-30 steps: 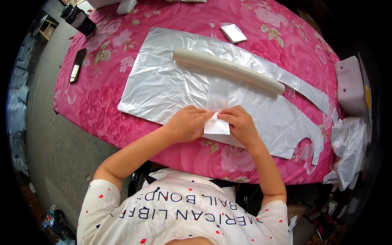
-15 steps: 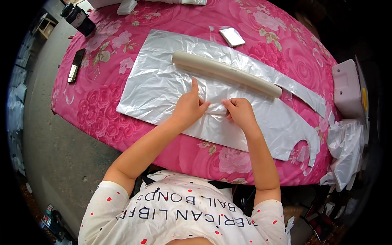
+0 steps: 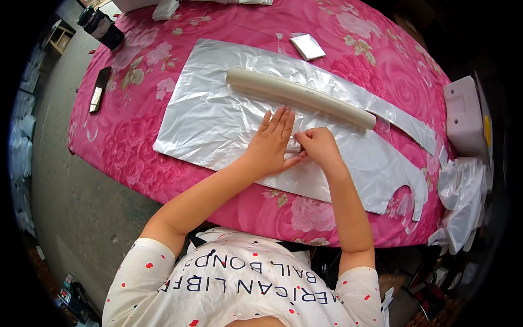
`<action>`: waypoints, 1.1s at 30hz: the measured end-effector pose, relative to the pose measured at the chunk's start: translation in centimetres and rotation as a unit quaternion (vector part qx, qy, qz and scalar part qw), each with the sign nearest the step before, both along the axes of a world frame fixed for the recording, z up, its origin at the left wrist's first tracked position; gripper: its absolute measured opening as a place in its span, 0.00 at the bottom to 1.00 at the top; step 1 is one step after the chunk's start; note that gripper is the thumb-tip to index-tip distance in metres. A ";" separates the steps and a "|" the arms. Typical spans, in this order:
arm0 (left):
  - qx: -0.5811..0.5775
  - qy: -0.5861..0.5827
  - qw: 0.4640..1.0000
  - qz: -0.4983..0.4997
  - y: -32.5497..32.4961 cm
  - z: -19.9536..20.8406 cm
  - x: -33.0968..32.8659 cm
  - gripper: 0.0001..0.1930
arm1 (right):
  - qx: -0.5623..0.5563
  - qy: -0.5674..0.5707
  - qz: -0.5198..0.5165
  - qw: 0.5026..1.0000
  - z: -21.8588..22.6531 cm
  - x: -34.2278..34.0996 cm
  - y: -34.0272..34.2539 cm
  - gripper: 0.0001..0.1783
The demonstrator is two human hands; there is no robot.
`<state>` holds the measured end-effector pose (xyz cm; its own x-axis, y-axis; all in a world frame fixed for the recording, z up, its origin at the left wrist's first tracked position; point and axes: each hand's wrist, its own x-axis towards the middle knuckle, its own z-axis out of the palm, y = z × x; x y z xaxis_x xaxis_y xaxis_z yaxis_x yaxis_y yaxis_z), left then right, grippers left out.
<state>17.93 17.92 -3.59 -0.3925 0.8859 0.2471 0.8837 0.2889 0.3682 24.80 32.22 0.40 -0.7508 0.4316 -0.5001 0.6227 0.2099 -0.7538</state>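
Observation:
A stack of thin, whitish plastic carrier bags (image 3: 201,109) lies flat, its handle loops toward the right. On top, a long beige-grey tube (image 3: 299,97) rests slantwise. Just on the near side of the tube, my left hand (image 3: 271,143) presses flat with its fingers stretched out, over a small piece of folded clear plastic film (image 3: 295,144). The right hand (image 3: 320,146) is closed in a pinch at the right edge of that film, its thumb and forefinger together. My left thumb reaches close to the right fingers. The left palm hides part of the film.
The table has a pink floral cloth (image 3: 136,147). Beyond the bags lies a small silvery packet (image 3: 308,47). A phone (image 3: 100,90) and a dark flask (image 3: 101,28) are at the left. On the right stand a whitish plastic box (image 3: 461,115) and bunched plastic bags (image 3: 462,191).
My left hand has shifted right and flattened, from a pointing forefinger to outstretched fingers on the film. The right hand keeps its pinch at nearly the same spot.

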 end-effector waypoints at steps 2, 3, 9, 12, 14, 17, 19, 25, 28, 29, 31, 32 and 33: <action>-0.001 -0.004 1.000 0.002 0.1 -0.5 -0.3 0.50 | 0.028 -0.003 -0.007 1.000 0.5 0.0 -0.5 0.15; 0.003 -0.010 1.000 -0.001 0.0 -0.7 -0.3 0.51 | 0.042 -0.004 -0.010 0.999 0.6 0.1 -0.8 0.14; -0.009 -0.003 1.000 0.010 -0.1 -0.5 -0.3 0.54 | 0.194 -0.018 0.036 0.980 1.3 1.5 -2.0 0.13; 0.022 -0.027 0.999 0.024 -1.2 0.5 -0.3 0.51 | 0.240 -0.050 0.058 0.968 2.0 2.7 -1.5 0.12; 0.089 -0.093 0.991 0.045 -2.8 0.9 -0.7 0.44 | 0.269 -0.041 0.110 0.956 2.2 3.5 -1.7 0.14; 0.173 -0.292 0.938 0.070 -7.3 1.5 0.5 0.27 | 0.374 0.164 0.147 0.901 1.3 2.5 -2.5 0.17; 0.159 -0.476 0.862 0.069 -10.5 2.7 2.4 0.15 | 0.404 0.254 0.192 0.857 0.7 1.0 -2.7 0.23; -0.013 -0.784 0.592 0.187 -21.1 2.3 8.1 0.12 | 0.404 0.240 0.242 0.849 -3.7 -1.7 -6.8 0.38; 0.022 -0.795 0.529 0.297 -23.8 1.2 10.7 0.14 | 0.346 0.208 0.270 0.874 -3.9 -0.3 -11.8 0.43; 0.063 -0.800 0.506 0.317 -24.6 0.3 11.4 0.14 | 0.328 0.208 0.280 0.878 -3.8 0.4 -14.0 0.44; 0.149 -0.796 0.483 0.334 -24.7 0.1 11.8 0.16 | 0.269 0.229 0.323 0.878 -3.8 2.1 -17.7 0.45; 0.171 -0.800 0.472 0.328 -24.8 -0.3 11.9 0.16 | 0.240 0.240 0.334 0.879 -3.6 2.8 -19.3 0.44; 0.195 -0.803 0.462 0.323 -24.8 -1.0 12.0 0.16 | 0.210 0.252 0.345 0.879 -3.5 3.4 -20.8 0.43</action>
<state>29.92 -6.92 -4.63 -0.4977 0.4674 -0.7307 -0.8432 -0.0631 0.5339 28.18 11.45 -3.13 -0.9871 -0.1461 0.0658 -0.1526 0.7328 -0.6631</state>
